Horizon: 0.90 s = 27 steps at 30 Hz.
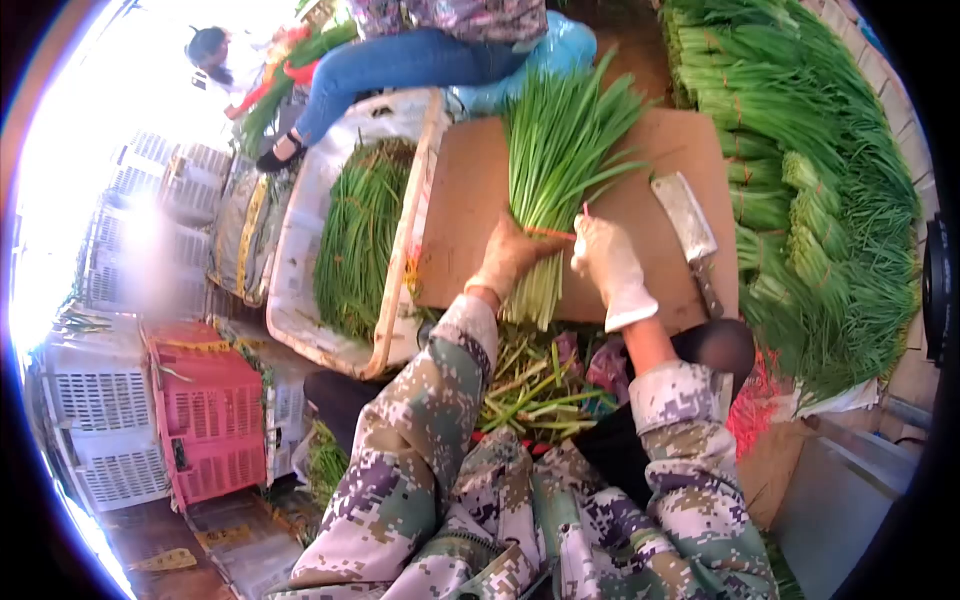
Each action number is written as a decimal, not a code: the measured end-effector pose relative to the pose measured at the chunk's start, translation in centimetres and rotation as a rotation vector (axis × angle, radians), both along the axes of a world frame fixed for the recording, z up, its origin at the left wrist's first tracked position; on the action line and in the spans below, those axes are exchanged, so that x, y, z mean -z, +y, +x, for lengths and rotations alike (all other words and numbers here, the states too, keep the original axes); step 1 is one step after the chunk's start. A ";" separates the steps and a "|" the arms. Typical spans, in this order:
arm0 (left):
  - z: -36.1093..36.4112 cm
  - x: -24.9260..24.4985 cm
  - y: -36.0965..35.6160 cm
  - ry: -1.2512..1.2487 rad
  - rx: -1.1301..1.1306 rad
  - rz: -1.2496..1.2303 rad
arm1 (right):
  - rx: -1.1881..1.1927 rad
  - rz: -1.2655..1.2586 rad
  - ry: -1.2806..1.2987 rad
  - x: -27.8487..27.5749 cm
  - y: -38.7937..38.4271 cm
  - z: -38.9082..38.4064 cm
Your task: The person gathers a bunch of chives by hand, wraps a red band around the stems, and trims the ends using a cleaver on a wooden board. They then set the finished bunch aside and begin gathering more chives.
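A bunch of long green leafy stalks [560,150] lies on a brown board [465,180], leaves pointing away from me and pale ends toward me. My left hand [510,255] is wrapped round the bunch low down, near its pale ends. A red tie [549,233] runs across the bunch between my hands. My right hand [606,262], in a whitish glove, is closed in a pinch on the tie at the right side of the bunch. A cleaver [684,215] with a dark handle lies flat on the board, right of my right hand.
Left of the board stands a white tub [298,270] holding loose green stalks [365,235]. Tied bunches [800,130] are piled at the right. Cut scraps [530,390] lie below the board. Crates [210,440] stand at the left. Two other people are at the top.
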<state>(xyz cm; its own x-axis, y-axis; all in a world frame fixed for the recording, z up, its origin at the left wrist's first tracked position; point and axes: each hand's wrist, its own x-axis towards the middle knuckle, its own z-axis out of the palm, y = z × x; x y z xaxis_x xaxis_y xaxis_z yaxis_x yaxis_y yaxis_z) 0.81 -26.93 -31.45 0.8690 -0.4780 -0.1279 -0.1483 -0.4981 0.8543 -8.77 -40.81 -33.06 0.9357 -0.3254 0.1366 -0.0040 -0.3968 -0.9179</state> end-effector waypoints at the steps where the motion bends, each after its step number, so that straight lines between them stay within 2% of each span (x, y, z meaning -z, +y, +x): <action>1: 0.7 0.7 0.2 0.060 -0.003 -0.032 | 0.013 0.338 0.107 0.3 0.1 -0.2; 2: 0.9 1.5 0.8 0.119 -0.009 -0.063 | -0.061 0.080 0.148 0.1 -0.4 -0.1; 3: 0.7 1.0 0.7 -0.015 -0.032 0.064 | -0.137 -0.185 0.166 -0.7 -1.1 0.2; 5: 1.2 1.8 1.2 0.097 -0.095 0.067 | 0.183 0.770 0.180 -2.4 0.4 -0.2; 6: 1.0 1.7 1.4 0.109 -0.098 0.071 | 0.178 0.782 0.144 -1.7 0.1 -0.3; 7: 1.1 1.4 1.5 0.178 -0.099 0.009 | 0.319 0.776 0.165 -1.1 0.0 -0.1; 9: 1.6 1.7 1.5 0.254 -0.098 -0.062 | 0.373 0.513 0.323 -0.4 -0.2 -0.8; 10: 2.0 2.2 1.5 0.218 -0.102 -0.060 | 0.373 0.506 0.332 -0.2 0.1 -1.3; 11: 2.1 2.7 1.8 0.179 -0.109 -0.058 | 0.246 0.508 0.428 0.1 0.6 -1.6; 12: 1.0 0.3 1.5 0.382 -0.099 -0.164 | 0.119 0.510 0.523 0.2 1.0 -1.9; 15: 1.5 1.4 1.3 0.279 -0.104 -0.120 | -0.048 0.415 0.486 -1.3 2.2 -1.8; 17: 1.9 2.0 1.2 0.251 -0.104 -0.110 | -0.053 0.467 0.464 0.3 2.4 -1.2; 19: 1.8 1.0 1.0 0.337 -0.044 -0.095 | -0.055 0.521 0.447 0.7 2.3 -1.1; 21: 1.8 0.3 0.8 0.390 -0.076 -0.064 | -0.113 0.458 0.426 1.2 2.0 -1.4; 22: 1.8 0.2 0.9 0.444 -0.107 -0.030 | -0.173 0.441 0.526 1.5 2.0 -1.4; 23: 1.7 0.1 1.0 0.448 -0.112 -0.027 | -0.177 0.444 0.531 1.8 2.2 -1.6; 25: 2.2 1.5 1.0 0.405 -0.094 -0.095 | -0.221 0.223 0.527 1.1 2.8 -1.7; 27: 2.5 2.3 1.1 0.381 -0.126 -0.069 | -0.249 0.237 0.539 0.6 3.5 -2.3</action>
<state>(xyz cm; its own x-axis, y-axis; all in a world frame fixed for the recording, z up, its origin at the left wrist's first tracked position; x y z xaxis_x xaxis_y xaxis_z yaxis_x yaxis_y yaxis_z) 3.27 -25.80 -33.78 0.8176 -0.3898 -0.4237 0.2439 -0.4321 0.8682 -11.12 -37.27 -33.65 0.9044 -0.0527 -0.4234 -0.4235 -0.2316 -0.8758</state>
